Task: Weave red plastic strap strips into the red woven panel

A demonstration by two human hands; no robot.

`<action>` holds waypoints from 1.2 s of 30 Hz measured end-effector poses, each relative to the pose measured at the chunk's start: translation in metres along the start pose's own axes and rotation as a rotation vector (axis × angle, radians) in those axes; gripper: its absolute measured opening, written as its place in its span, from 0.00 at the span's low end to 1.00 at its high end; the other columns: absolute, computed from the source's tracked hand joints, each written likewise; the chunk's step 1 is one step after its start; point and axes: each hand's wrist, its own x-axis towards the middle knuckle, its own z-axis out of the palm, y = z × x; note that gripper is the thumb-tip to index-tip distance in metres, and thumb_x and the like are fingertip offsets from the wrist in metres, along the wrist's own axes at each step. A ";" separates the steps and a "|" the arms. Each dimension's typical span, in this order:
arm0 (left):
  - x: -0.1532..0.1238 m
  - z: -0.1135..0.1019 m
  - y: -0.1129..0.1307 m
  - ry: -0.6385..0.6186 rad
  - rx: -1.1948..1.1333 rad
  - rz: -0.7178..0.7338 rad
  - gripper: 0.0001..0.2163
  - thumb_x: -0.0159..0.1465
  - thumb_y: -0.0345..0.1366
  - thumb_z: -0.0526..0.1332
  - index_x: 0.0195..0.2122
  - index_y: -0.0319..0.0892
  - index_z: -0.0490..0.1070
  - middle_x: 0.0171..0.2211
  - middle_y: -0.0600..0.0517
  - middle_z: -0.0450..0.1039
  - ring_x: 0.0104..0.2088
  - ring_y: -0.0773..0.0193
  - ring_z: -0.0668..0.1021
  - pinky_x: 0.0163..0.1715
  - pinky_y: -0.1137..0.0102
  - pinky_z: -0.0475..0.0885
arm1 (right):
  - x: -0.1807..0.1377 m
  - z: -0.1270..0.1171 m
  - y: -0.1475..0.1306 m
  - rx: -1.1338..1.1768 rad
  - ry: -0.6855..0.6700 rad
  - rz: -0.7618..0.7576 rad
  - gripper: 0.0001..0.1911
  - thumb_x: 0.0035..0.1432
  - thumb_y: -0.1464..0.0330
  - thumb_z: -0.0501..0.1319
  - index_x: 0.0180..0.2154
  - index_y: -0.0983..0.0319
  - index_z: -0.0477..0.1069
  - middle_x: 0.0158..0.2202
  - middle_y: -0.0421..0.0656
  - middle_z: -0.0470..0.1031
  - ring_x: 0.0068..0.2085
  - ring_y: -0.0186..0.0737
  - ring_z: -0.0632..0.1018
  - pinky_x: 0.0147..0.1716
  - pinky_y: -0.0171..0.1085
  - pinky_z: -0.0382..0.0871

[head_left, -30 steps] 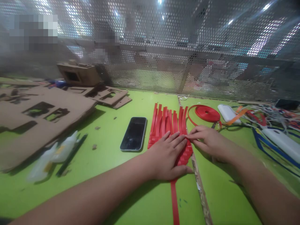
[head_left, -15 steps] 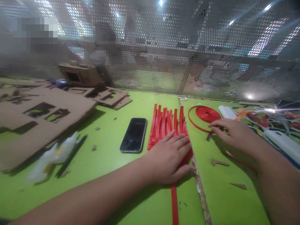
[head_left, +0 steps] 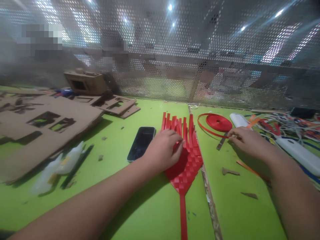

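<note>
A red woven ribbon piece (head_left: 188, 163) lies flat on the green table (head_left: 140, 206), its loose strips fanning toward the back and a single tail running toward me. My left hand (head_left: 162, 150) rests on its left side with fingers curled, pinching one of the red strips. My right hand (head_left: 246, 142) is to the right, fingers closed at the loose end of ribbon coming off the red ribbon roll (head_left: 219, 122). A black phone (head_left: 141, 143) lies just left of my left hand.
Cut cardboard sheets (head_left: 37, 123) and a cardboard box (head_left: 85, 82) fill the left side. A clear plastic bag (head_left: 57, 166) lies near them. White tools (head_left: 297, 151), orange and blue strips and wires clutter the right. A perforated metal screen (head_left: 175, 50) closes the back.
My left hand went from lying flat on the weave to curled on a strip further left. My right hand moved from the weave over to the ribbon roll's end.
</note>
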 end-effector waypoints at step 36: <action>0.007 0.001 0.000 -0.234 -1.145 -0.351 0.18 0.64 0.53 0.67 0.36 0.42 0.75 0.22 0.59 0.66 0.20 0.72 0.69 0.22 0.74 0.65 | -0.032 0.000 -0.124 0.315 0.600 -0.795 0.27 0.66 0.79 0.61 0.63 0.59 0.68 0.56 0.47 0.79 0.56 0.44 0.79 0.61 0.44 0.71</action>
